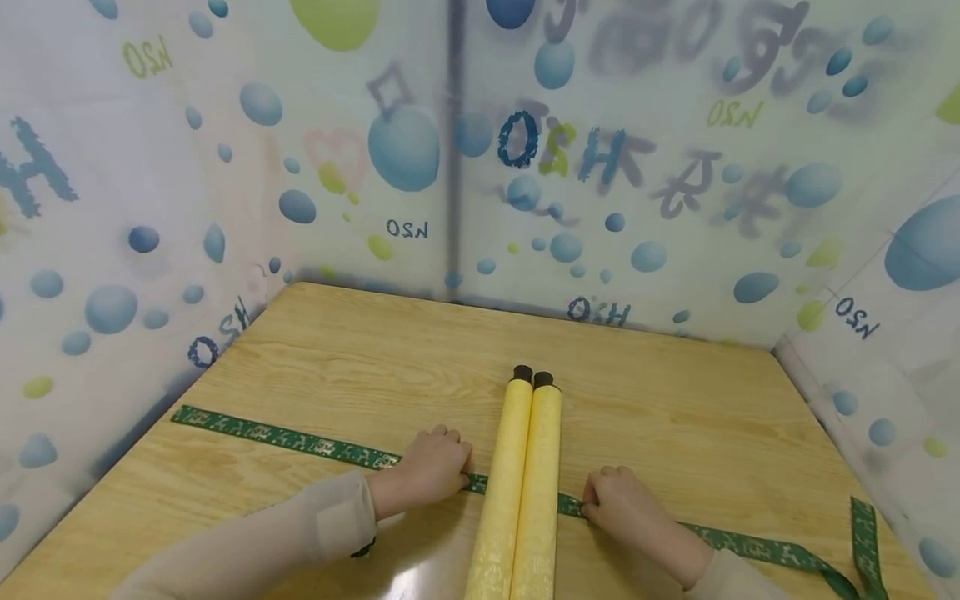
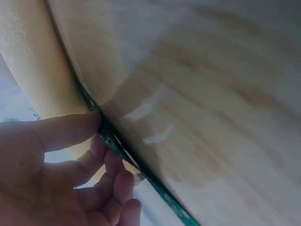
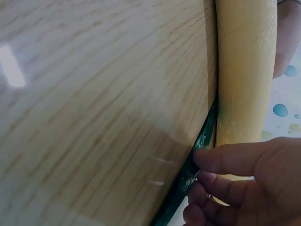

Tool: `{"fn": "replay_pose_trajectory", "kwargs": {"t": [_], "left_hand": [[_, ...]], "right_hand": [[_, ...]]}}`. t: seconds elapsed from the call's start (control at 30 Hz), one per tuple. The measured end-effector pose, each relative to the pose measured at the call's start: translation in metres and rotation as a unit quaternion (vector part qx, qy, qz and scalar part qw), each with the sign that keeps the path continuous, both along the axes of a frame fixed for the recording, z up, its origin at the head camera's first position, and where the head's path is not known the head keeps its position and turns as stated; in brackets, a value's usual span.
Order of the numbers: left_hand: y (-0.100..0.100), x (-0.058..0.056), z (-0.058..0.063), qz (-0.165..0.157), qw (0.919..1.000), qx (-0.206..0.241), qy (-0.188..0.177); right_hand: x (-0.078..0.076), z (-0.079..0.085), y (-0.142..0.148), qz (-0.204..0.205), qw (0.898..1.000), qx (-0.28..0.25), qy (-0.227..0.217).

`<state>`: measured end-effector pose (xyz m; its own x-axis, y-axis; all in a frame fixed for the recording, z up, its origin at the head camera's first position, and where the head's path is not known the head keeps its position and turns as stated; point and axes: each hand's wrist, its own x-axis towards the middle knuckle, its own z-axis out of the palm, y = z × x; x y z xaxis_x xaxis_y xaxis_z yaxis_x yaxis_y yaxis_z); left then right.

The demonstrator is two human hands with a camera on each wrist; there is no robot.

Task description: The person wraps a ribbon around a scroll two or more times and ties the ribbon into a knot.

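Observation:
Two yellow scrolls (image 1: 510,483) with black end knobs lie side by side, pointing away from me. A green patterned ribbon (image 1: 285,437) runs crosswise beneath them over the table. Just left of the scrolls, my left hand (image 1: 429,468) pinches the ribbon between thumb and fingers; the left wrist view shows the ribbon (image 2: 110,139) at the fingertips. On the other side, my right hand (image 1: 626,508) pinches the ribbon close to the right scroll. In the right wrist view the ribbon (image 3: 186,172) passes between thumb and index finger. The ribbon's middle is hidden under the scrolls.
The wooden table (image 1: 360,342) is walled in by white curtains (image 1: 337,208) printed with bubbles and letters. At the right, the ribbon's loose end (image 1: 866,533) bends into a loop near the table edge. A small dark green piece (image 1: 363,550) shows under the left sleeve.

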<state>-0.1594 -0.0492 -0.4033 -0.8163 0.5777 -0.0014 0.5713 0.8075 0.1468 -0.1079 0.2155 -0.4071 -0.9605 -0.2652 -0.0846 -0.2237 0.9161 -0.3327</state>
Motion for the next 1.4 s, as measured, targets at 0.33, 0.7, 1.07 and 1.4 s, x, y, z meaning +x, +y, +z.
{"fn": "replay_pose_trajectory", "kwargs": {"t": [0.33, 0.7, 1.07, 1.4], "left_hand": [[-0.002, -0.002, 0.001, -0.014, 0.9919, 0.098, -0.079], [-0.013, -0.015, 0.010, 0.016, 0.9522, 0.150, -0.265], [-0.022, -0.015, 0.033, 0.023, 0.9467, 0.127, -0.295], [-0.008, -0.002, 0.061, 0.039, 0.9536, 0.152, -0.257]], "right_hand": [[-0.001, 0.005, 0.002, 0.010, 0.997, -0.068, -0.042], [-0.005, 0.013, 0.009, -0.010, 0.990, -0.086, -0.109], [-0.004, 0.036, 0.010, -0.026, 0.993, -0.073, -0.085], [-0.006, 0.056, 0.006, -0.041, 0.989, -0.105, -0.095]]}}
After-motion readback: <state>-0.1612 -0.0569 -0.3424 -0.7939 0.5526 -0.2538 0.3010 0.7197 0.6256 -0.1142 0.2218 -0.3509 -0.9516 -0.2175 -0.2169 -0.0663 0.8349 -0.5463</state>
